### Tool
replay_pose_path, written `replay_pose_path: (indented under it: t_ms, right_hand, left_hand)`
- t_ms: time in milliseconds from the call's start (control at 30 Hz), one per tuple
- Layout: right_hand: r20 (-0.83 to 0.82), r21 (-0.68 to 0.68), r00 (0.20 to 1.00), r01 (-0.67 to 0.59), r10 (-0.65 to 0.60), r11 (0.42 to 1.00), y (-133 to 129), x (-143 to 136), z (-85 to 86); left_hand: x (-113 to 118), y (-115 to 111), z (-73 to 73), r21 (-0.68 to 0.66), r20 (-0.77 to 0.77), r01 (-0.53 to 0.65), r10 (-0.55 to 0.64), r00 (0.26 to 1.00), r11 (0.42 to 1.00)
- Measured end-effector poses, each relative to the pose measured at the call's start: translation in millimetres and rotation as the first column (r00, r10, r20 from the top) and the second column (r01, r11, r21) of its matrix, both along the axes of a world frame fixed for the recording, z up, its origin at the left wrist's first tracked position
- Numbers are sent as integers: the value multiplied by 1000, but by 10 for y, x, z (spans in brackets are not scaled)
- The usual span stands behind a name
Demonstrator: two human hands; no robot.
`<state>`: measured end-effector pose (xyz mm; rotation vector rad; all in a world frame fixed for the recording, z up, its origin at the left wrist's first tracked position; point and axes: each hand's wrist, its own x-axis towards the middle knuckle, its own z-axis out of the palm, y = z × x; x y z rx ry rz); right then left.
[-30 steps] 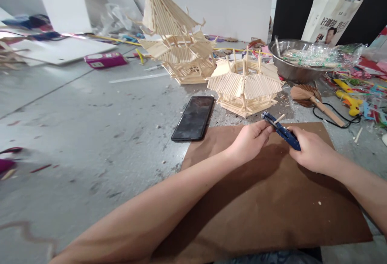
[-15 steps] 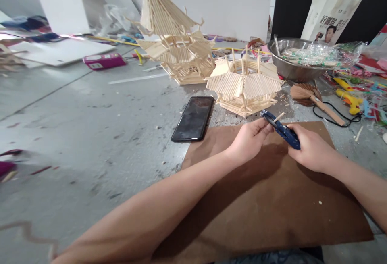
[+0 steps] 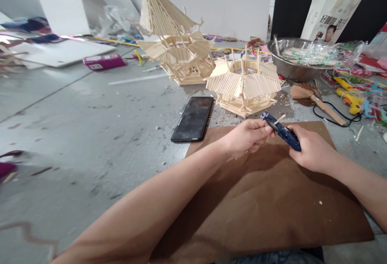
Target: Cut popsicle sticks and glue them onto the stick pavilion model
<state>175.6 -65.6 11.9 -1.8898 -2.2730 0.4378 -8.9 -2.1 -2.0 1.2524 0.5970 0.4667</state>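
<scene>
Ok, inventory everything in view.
Sheet: one, brown, front centre
Surface: one, grey, under sheet
Tool: one, blue, above sheet
Stick: one, pale, crossing tool
Lower model: one, pale, beyond sheet
Roofed model: one, pale, back centre
Phone: one, black, left of lower model
Bowl: one, silver, back right
Bag: one, white, behind bowl
Handled piece: one, tan, before bowl
Box: one, purple, back left
Board: one, white, far left
Cut-off item: one, purple, left edge
Clutter: uncountable, mixed colours, right, back left
Left hand: one, bare, seemingly pinching stick
Right hand: one, bare, gripping tool
</scene>
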Motion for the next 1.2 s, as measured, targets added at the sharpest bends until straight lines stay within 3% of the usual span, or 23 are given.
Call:
replay_pose_path:
  t_ms: [67,100,200,267,333,433,567,700,867,967,1033,1100,1200]
  right_hand:
    - [17,1,1000,21,-21,1000,11,-1,-15]
    - [23,9,999,31,-31,999,15,-4,-23]
    - [34,34,998,46,-48,998,18,-24,-34]
    - [26,32,998,57,-58,998,15,-39,-29]
    - [10,13,998,67,-67,998,11,-46,-16]
    - [7,8,998,61,-61,998,9,-33,-1]
    - [28,56,999,16,-17,998,9,1,-4]
    - [25,69,999,-33,31,997,3,15,1]
    - [35,46,998,-52,51,998,12,20,17]
    - [69,10,997,-30,29,1000,25,15,12]
    - [90,11,996,-14,13,1000,31,7,0]
    - [95,36,995,5,-9,999,33,-4,-15]
    - [70,82,997,28,-34,996,29,-17,-28]
  left_hand:
    - [34,-32,-23,203,-54,-84,97,994,976]
    - [53,-56,-37,333,-86,-145,183,979,932]
    - [97,-138,-82,661,-146,-262,463,874,703]
    - [110,-167,-112,741,-140,-271,536,833,614]
    - [113,-159,-134,730,-103,-268,489,866,629]
    - [101,-104,-135,618,-40,-265,366,930,740]
    - [64,-51,-75,332,-40,-173,197,980,927]
    - [21,-33,-6,48,12,-61,61,998,997]
    - [-7,-8,2,-60,18,-3,4,1000,998]
    - [10,-13,-40,19,-4,-40,40,999,999]
    - [37,-38,-76,167,-39,-121,129,991,979]
    - [70,-74,-110,379,-65,-231,275,959,896]
    - [110,-127,-143,616,-65,-338,474,878,712]
